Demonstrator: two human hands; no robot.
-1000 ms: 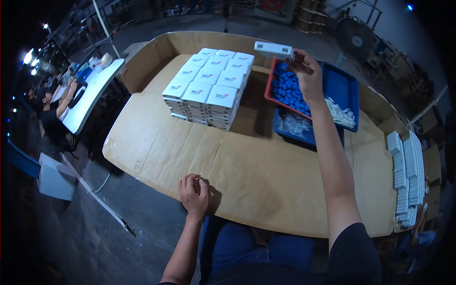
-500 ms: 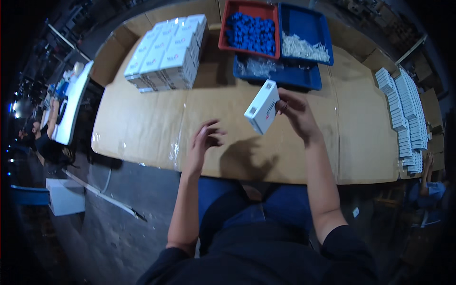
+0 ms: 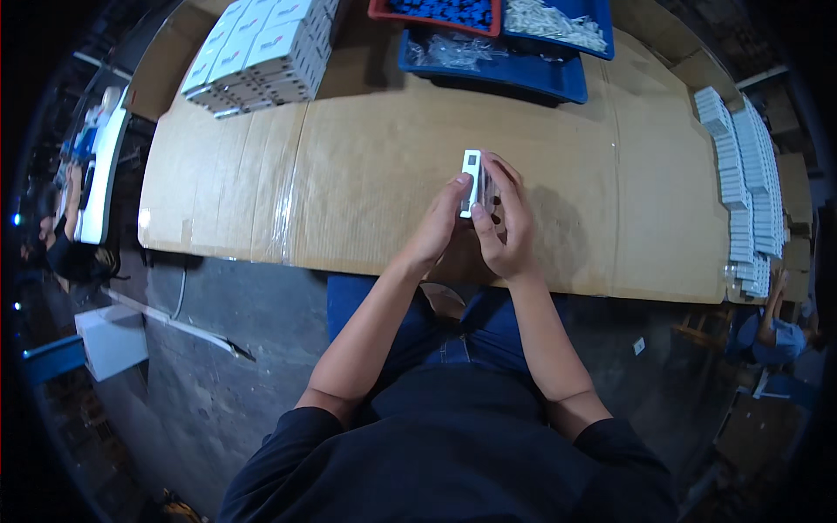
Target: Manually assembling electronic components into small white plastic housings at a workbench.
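Observation:
A slim white box (image 3: 472,166) is held upright between my two hands above the cardboard-covered table (image 3: 375,174). Its narrow side, with a small dark printed square, faces up. My left hand (image 3: 442,218) is closed on the box's left side, thumb against the narrow face. From the right, my right hand (image 3: 510,222) grips it too, fingers along the broad side and thumb near the lower end. The hands cover most of the broad faces.
Stacked white boxes (image 3: 261,52) stand at the back left. A red tray (image 3: 436,19) of blue parts and blue trays (image 3: 523,83) with white pieces and clear bags sit at the back. Rows of white boxes (image 3: 741,192) line the right edge. Other people (image 3: 776,331) work at both sides.
My left hand, empty before, has come in and taken hold of the box. The right hand has brought the box down and turned it more upright. The whole view has shifted.

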